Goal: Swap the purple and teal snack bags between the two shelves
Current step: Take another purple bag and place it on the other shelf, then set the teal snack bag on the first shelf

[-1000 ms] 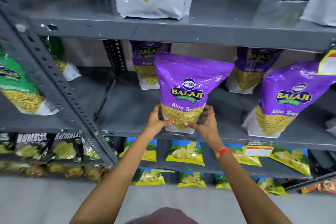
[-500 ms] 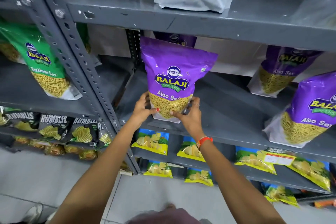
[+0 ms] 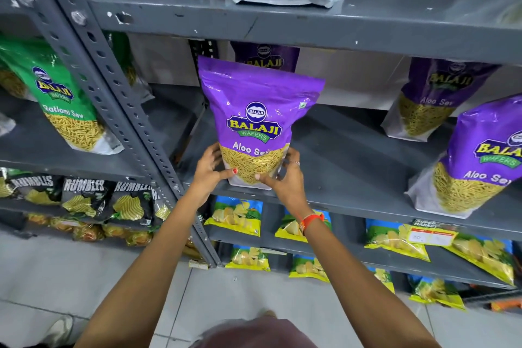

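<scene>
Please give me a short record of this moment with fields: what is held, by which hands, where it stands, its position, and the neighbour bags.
held item: purple Aloo Sev bag
hands: left hand and right hand, both at the bag's lower part
place: front edge of the grey middle shelf
position: upright, leaning slightly
bottom contact with shelf: cannot tell
same shelf: more purple bags to the right and behind
left bay: green Ratlami Sev bag
</scene>
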Tool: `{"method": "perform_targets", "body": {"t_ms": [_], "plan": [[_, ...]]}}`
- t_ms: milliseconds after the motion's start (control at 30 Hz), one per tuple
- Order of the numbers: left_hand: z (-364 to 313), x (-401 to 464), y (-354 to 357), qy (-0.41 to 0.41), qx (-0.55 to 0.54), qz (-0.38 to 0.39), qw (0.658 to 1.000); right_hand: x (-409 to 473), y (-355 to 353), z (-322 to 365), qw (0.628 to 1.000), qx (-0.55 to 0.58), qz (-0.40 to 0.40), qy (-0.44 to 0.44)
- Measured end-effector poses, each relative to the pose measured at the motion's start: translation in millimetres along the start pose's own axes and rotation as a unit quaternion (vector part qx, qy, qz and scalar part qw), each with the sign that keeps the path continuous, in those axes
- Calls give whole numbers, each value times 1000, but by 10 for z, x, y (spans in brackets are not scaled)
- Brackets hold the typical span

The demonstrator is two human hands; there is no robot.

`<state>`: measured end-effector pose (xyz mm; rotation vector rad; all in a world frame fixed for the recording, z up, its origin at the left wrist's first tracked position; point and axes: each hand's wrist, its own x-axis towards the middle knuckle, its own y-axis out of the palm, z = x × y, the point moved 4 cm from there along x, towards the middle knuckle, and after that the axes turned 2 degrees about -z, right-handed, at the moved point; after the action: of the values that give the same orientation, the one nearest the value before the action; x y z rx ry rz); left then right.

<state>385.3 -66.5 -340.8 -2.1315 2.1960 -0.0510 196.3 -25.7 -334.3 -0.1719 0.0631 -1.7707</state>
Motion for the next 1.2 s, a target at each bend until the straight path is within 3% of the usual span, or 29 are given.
{"method": "perform_targets", "body": {"t_ms": [67,133,200,300,500,667,733,833,933,1033,1200], "plan": [[-66,-53,2,3,-24,-35,999,-52,-40,5,1000,-3,-3,-6],[-195,-168,-11,24,-38,-140,989,-131,-155,57,1000,8,-24,-2],[-431,-342,40,89,-43,-230,968,-217,-350,193,998,23,-56,-9],[-1010,-647,365,208,-59,-259,941,-334,-715,589,989,56,-118,-64],[-2247,-1117,1317,356,-118,-160,913,-519,-1633,1676,939,117,-236,-222],[-3160,-1226,2035,433,-149,-63,887,-658,-2825,2326,827,113,-457,-309],[-3410,-1113,2387,415,-124,-13,901,-620,-3249,2480,808,87,-492,-312],[-3638,-763,2992,276,-81,85,954,-374,-3729,2639,842,-19,-471,-263],[-3709,-507,3499,166,-70,157,971,-98,-4042,2692,907,-74,-369,-191],[-3722,-451,3774,146,-68,168,973,-40,-4147,2703,946,-70,-272,-161],[-3722,-533,3898,165,-65,148,973,-136,-4217,2715,955,-54,-233,-178]]}}
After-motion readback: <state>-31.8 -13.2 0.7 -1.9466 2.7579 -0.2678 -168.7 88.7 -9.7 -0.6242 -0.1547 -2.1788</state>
